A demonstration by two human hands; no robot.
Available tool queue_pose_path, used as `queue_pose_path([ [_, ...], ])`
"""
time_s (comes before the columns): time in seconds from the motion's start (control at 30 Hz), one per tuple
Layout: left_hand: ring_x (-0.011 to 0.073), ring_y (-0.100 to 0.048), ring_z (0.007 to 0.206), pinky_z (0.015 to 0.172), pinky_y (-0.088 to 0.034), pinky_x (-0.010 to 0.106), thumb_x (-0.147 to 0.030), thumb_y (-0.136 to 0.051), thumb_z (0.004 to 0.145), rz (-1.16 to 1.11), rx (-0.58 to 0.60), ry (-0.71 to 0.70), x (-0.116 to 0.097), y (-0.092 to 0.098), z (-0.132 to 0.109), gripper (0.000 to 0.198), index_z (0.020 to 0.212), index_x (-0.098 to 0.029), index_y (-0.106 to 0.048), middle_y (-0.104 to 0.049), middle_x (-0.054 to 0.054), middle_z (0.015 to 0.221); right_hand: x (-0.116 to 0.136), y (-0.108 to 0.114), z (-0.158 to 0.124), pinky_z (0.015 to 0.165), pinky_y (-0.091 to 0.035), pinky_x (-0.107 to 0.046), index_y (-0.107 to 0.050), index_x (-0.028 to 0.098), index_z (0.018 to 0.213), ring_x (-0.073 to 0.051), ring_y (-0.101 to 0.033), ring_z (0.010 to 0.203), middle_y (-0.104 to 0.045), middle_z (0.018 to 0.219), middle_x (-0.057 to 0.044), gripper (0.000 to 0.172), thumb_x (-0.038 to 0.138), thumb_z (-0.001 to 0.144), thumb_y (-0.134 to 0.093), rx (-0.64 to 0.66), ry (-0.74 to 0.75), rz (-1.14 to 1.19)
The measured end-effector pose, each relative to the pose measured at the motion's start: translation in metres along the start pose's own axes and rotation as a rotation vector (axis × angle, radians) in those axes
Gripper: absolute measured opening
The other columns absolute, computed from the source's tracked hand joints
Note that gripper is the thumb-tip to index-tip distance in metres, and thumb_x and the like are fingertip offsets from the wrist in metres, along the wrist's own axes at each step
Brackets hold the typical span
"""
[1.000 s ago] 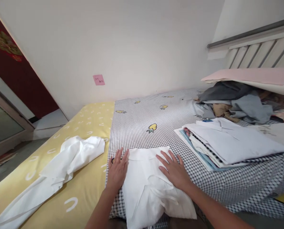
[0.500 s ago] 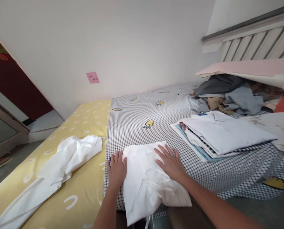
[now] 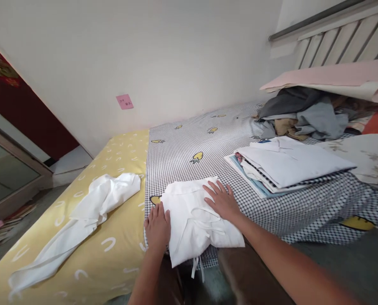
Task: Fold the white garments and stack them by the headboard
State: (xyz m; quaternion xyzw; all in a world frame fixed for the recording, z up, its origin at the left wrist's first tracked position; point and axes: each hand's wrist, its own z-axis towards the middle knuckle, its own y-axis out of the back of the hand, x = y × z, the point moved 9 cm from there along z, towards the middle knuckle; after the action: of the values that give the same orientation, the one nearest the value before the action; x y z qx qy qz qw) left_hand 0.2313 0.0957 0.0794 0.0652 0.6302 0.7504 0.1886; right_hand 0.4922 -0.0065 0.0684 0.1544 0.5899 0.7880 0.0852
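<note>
A pair of white shorts (image 3: 184,212) with thin drawstrings lies spread at the front edge of the checked bed sheet. Its leg ends hang over the edge, and some strings dangle below. My left hand (image 3: 157,228) rests flat along the left side of the shorts, fingers pointing away from me. On their upper right part, my right hand (image 3: 222,200) lies flat with the fingers spread. Neither hand grips anything. To the left, a crumpled white garment (image 3: 104,197) trails across the yellow sheet (image 3: 125,237).
Right of my right hand sits a stack of folded clothes (image 3: 293,163), a white shirt on top. Behind it are heaped dark and grey clothes (image 3: 318,114) under a pink sheet-like piece (image 3: 328,75). A pink note (image 3: 124,101) sticks to the wall.
My left hand has slid slightly toward me along the side of the shorts, uncovering a yellow print on the sheet. My right hand stays on the upper right. The camera view has shifted slightly.
</note>
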Motion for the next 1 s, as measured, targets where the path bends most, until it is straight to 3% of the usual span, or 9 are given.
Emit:
queue_pose_path([
  [0.17, 0.0273, -0.058, 0.116, 0.101, -0.044, 0.047, -0.029, -0.03, 0.1, 0.006, 0.015, -0.048, 0.024, 0.021, 0.012, 0.045, 0.127, -0.02, -0.064, -0.065, 0.012, 0.127, 0.001, -0.001, 0.0, 0.118, -0.022, -0.063, -0.037, 0.037, 0.154, -0.032, -0.026, 0.151, -0.034, 0.163, 0.001, 0.054, 0.051, 0.102, -0.034, 0.008, 0.001, -0.006],
  [0.27, 0.0292, -0.057, 0.118, 0.1, -0.042, 0.049, -0.027, -0.031, 0.099, -0.002, 0.002, 0.038, 0.053, 0.032, 0.025, 0.043, 0.125, -0.021, -0.065, -0.062, 0.013, 0.128, 0.001, -0.003, 0.0, 0.118, -0.022, -0.063, -0.039, 0.038, 0.153, -0.032, -0.026, 0.151, -0.035, 0.163, 0.001, 0.053, 0.051, 0.102, -0.035, -0.01, 0.001, -0.011],
  [0.37, 0.0307, -0.055, 0.118, 0.099, -0.041, 0.049, -0.028, -0.031, 0.099, -0.001, -0.035, 0.128, 0.071, 0.031, 0.026, 0.042, 0.127, -0.024, -0.062, -0.061, 0.013, 0.13, 0.0, -0.004, 0.001, 0.118, -0.021, -0.063, -0.039, 0.038, 0.153, -0.032, -0.026, 0.15, -0.036, 0.163, 0.001, 0.053, 0.051, 0.102, -0.035, -0.025, 0.0, -0.014],
  [0.57, 0.0292, -0.053, 0.116, 0.1, -0.037, 0.045, -0.024, -0.032, 0.098, 0.162, -0.187, 0.1, 0.058, 0.025, 0.011, 0.039, 0.131, -0.02, -0.054, -0.062, 0.013, 0.128, -0.001, -0.003, 0.001, 0.117, -0.022, -0.063, -0.039, 0.038, 0.153, -0.032, -0.026, 0.15, -0.036, 0.163, 0.001, 0.053, 0.051, 0.102, -0.036, -0.013, -0.003, -0.011],
  [1.0, 0.0288, -0.057, 0.111, 0.095, -0.037, 0.043, -0.023, -0.033, 0.098, 0.244, -0.153, 0.091, 0.057, 0.024, 0.014, 0.041, 0.133, -0.018, -0.054, -0.063, 0.013, 0.126, 0.0, -0.004, 0.0, 0.118, -0.022, -0.063, -0.039, 0.038, 0.153, -0.031, -0.027, 0.15, -0.037, 0.162, 0.0, 0.053, 0.051, 0.101, -0.036, -0.03, 0.006, -0.003],
])
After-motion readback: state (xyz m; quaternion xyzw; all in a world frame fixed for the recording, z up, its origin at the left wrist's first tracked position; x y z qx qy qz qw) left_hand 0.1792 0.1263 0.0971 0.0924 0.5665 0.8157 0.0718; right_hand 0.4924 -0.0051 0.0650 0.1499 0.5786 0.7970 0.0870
